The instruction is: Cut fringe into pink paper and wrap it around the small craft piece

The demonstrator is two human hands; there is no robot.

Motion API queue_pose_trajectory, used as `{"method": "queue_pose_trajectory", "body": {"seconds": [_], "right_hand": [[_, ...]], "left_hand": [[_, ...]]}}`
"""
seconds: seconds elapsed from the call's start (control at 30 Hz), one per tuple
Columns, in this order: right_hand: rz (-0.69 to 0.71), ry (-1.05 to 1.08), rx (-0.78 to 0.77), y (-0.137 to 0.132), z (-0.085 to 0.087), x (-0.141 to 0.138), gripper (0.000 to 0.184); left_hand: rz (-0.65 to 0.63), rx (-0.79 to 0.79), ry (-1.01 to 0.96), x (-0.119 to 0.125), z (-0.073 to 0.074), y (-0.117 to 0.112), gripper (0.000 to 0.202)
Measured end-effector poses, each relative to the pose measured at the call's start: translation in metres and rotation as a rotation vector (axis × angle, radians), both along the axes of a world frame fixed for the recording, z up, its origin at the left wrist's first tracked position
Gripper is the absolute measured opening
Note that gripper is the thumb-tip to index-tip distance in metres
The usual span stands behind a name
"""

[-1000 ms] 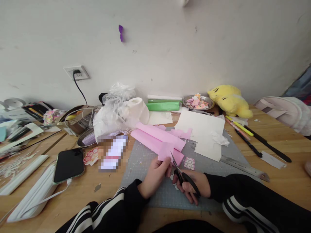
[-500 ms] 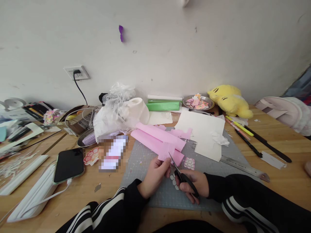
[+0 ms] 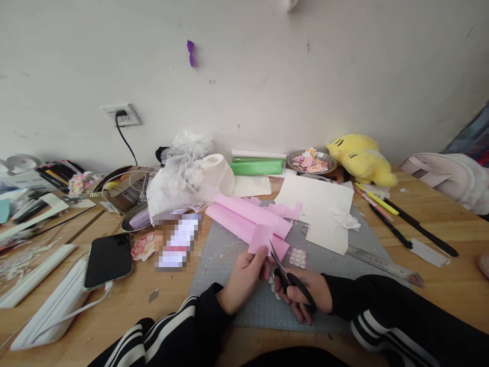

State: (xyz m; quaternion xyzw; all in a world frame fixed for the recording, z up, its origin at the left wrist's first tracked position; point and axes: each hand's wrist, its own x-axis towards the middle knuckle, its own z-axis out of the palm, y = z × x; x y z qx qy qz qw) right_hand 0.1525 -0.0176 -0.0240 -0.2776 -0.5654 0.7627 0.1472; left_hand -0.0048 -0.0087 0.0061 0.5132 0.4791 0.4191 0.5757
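Pinched in my left hand (image 3: 246, 278) is a small pink piece of paper (image 3: 262, 237), held up over the mat. My right hand (image 3: 305, 291) grips black-handled scissors (image 3: 293, 288), whose blades point up and left beside the piece's right edge. Whether the blades touch it I cannot tell. Behind the piece lie folded or rolled pink sheets (image 3: 240, 216). A small pink-and-white patterned piece (image 3: 298, 258) rests just beyond the scissors, and white round shapes (image 3: 274, 288) are partly hidden between my hands.
Under my hands lies a grey cutting mat (image 3: 252, 313). White paper (image 3: 317, 204) and a metal ruler (image 3: 385, 264) are to the right. A phone (image 3: 109, 261) with its cable sits left. A plastic bag (image 3: 171, 188), a metal dish (image 3: 296, 165) and yellow plush toys (image 3: 367, 160) line the wall.
The scissors have shifted slightly right, away from the pink piece, whose face now looks smoother. My right hand moved with them; my left hand stays nearly in place.
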Motion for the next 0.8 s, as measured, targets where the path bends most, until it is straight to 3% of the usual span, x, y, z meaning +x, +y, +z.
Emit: {"method": "queue_pose_trajectory", "body": {"seconds": [0.47, 0.8], "right_hand": [[0.014, -0.09, -0.029, 0.0011, 0.0034, 0.0007, 0.044], [0.01, -0.087, -0.014, 0.0013, 0.0048, -0.0002, 0.046]], "left_hand": [[-0.049, -0.017, 0.022, 0.0, 0.0003, 0.0002, 0.04], [-0.052, -0.006, 0.034, -0.0011, 0.0002, -0.0003, 0.044]]}}
